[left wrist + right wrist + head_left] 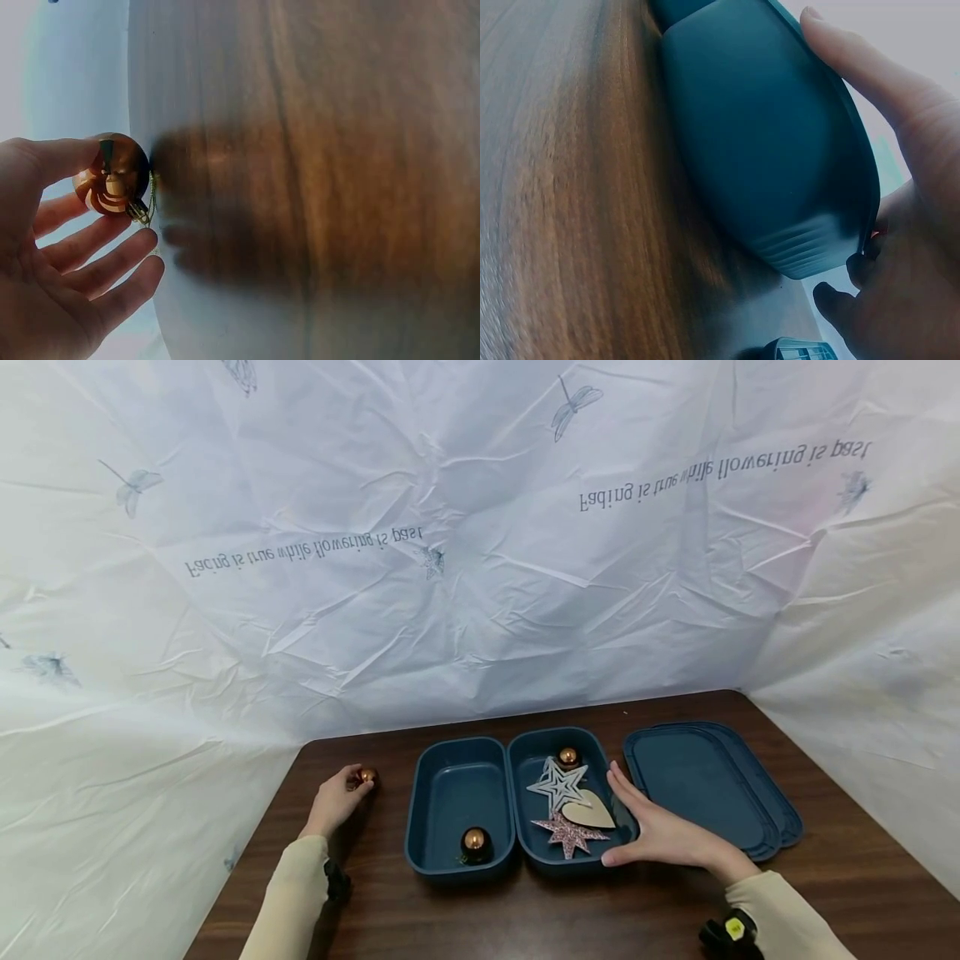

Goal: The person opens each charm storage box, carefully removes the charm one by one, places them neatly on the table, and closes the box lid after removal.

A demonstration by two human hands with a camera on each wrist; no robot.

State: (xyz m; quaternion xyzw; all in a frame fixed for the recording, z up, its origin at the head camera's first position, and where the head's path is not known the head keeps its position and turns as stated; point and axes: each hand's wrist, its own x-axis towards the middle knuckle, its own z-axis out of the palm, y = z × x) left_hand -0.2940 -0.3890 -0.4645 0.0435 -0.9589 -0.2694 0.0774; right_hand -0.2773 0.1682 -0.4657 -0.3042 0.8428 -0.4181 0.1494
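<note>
Between thumb and fingers, my left hand (335, 803) pinches a shiny copper bauble (112, 176) with a gold string loop, at the table's left side. Whether the bauble touches the table I cannot tell. With its fingers fairly straight and spread, my right hand (660, 831) rests against the front right corner of the right blue box (765, 127). Inside that box are another copper bauble (568, 757), a white star (559, 785), a pale wooden heart (591, 811) and a pink glittery star (567, 835). The left blue box (457, 793) holds one copper bauble (476, 841) near its front.
Two blue lids (693, 785), one overlapping the other, lie right of the boxes. The boxes stand side by side on the dark wooden table (420, 918). White printed sheeting (480, 635) hangs behind the table and along its sides.
</note>
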